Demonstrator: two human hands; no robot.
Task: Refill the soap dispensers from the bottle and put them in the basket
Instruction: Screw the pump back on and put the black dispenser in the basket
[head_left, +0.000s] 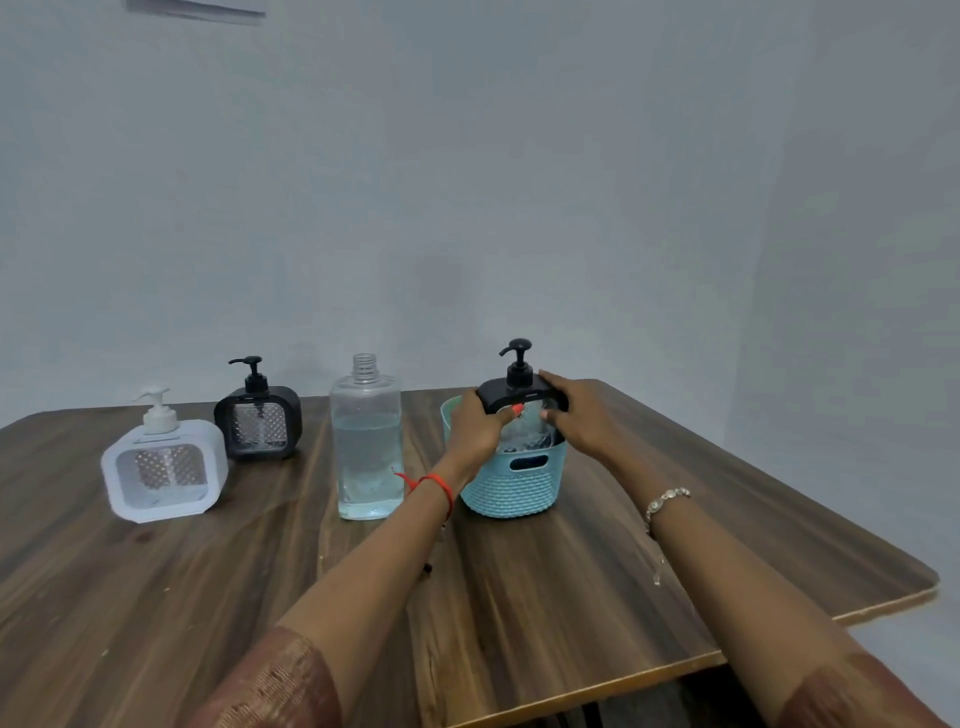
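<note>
A person's left hand and right hand clasp a black soap dispenser from both sides, fingers wrapped on its shoulders, apparently to keep it upright while half inside the teal basket on the bench. Left of the fingers stands the uncapped refill bottle; beyond it, white and black dispensers wait.

1. The lower body of the black dispenser is hidden inside the teal basket, so it cannot be told if it touches the bottom.
2. The left hand covers the basket rim at 9 o'clock; the right hand covers it at 3 o'clock.
3. The fingertips of both hands are mostly hidden behind the dispenser.
4. Liquid level in the white dispenser and the second black dispenser cannot be read through the dotted windows.
5. Both sleeves are cut by the bottom edge.
6. The table is cut at the left and bottom edges.
7. A dark strip at 11 o'clock is cut by the top edge; unclear what it is.
</note>
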